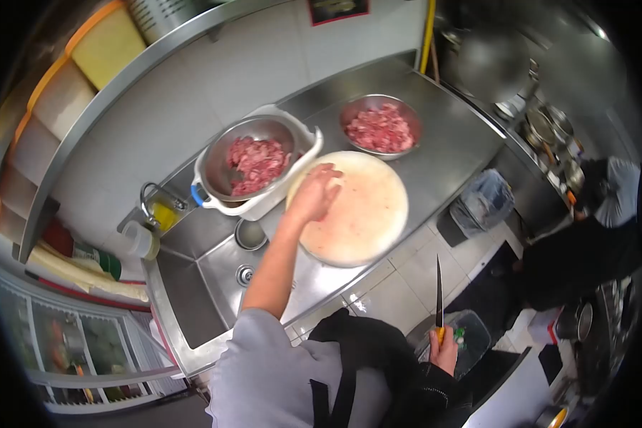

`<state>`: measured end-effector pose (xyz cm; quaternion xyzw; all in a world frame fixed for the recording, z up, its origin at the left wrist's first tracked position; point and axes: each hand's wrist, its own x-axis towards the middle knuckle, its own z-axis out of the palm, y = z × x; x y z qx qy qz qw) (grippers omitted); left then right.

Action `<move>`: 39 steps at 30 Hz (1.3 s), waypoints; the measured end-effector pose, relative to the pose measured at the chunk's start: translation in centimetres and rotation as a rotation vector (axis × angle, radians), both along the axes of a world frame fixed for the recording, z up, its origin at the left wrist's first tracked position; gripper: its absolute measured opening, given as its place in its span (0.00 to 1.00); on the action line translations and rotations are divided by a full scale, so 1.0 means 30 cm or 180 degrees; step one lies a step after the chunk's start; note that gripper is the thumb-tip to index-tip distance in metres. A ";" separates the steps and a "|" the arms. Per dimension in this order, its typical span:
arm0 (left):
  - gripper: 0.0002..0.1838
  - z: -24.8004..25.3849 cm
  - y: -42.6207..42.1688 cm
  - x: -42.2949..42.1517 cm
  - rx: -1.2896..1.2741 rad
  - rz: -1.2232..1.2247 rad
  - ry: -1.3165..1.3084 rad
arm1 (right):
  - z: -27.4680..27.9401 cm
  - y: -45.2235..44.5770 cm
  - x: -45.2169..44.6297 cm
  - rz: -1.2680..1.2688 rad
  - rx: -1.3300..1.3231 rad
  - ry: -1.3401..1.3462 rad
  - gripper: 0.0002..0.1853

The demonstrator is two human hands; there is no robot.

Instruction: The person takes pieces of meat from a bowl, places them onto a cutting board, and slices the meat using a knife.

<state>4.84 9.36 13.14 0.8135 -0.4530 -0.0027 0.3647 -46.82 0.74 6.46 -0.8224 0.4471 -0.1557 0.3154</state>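
My left hand [317,192] is over the left part of a round, pale cutting board [364,214], its fingers apart and nothing visible in it. Faint reddish marks show on the board. Away from the counter, at the lower right, my right hand [444,351] is closed round the yellow handle of a long knife [439,292], whose blade points away from me. A metal bowl of cut meat [257,164] rests in a white tub [308,151] left of the board. Behind the board stands a second metal bowl of meat [380,128].
A sink [200,285] with a faucet [148,203] and small bowl lies at the left. Beyond the counter's right edge is a lined bin [483,202]. Another person [585,250] in dark clothing stands at the right, and a container [471,342] is beside my right hand.
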 end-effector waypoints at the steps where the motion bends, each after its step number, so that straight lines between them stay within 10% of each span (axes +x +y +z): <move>1: 0.17 -0.021 0.076 0.130 -0.0161 0.0160 -0.0449 | 0.020 0.011 0.038 0.0060 0.0047 0.0060 0.18; 8: 0.37 -0.195 0.379 0.830 0.0211 0.1026 -0.0432 | 0.078 0.087 0.275 0.0294 0.0197 0.0472 0.18; 13: 0.51 -0.193 0.280 0.877 0.2380 0.0377 -0.0253 | 0.097 0.182 0.372 0.0321 0.0172 0.0520 0.19; 27: 0.48 -0.262 0.284 0.950 0.2404 0.0473 -0.0479 | 0.112 0.281 0.450 0.0314 0.0123 0.0461 0.20; 33: 0.48 -0.047 0.397 1.056 0.1592 -0.0722 0.1110 | 0.085 0.318 0.410 0.0187 -0.0016 0.0474 0.17; 39: 0.32 -0.103 0.448 1.308 0.1362 0.0692 0.1606 | 0.147 0.314 0.416 0.0203 0.0007 0.0512 0.19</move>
